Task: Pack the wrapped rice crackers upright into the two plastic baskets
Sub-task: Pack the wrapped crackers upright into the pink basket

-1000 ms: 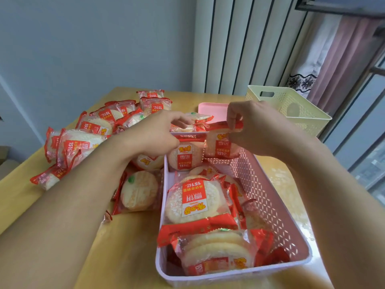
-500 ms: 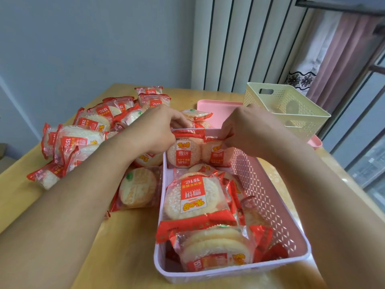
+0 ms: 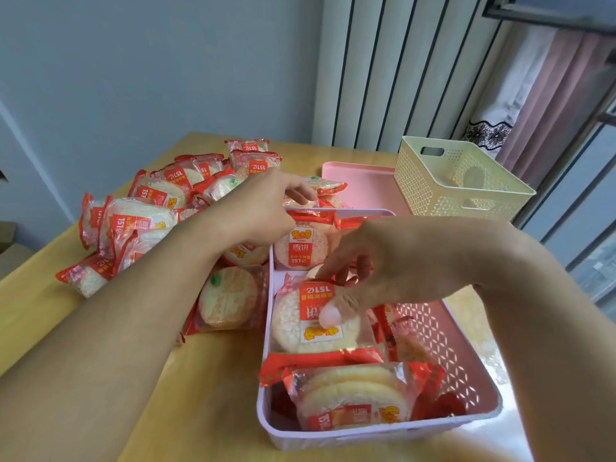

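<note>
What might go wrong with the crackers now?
1. The upright cracker at the pink basket's far end looks propped by the left hand; letting go may tip it.
2. The right hand is grabbing a flat cracker; squeezing might crack it.
3. The loose pile sits near the table edge, so a bump may drop some.

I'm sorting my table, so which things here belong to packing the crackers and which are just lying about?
For the job:
pink basket
cream basket
wrapped rice crackers
left hand
right hand

Lying about:
pink tray
curtain
wooden table
</note>
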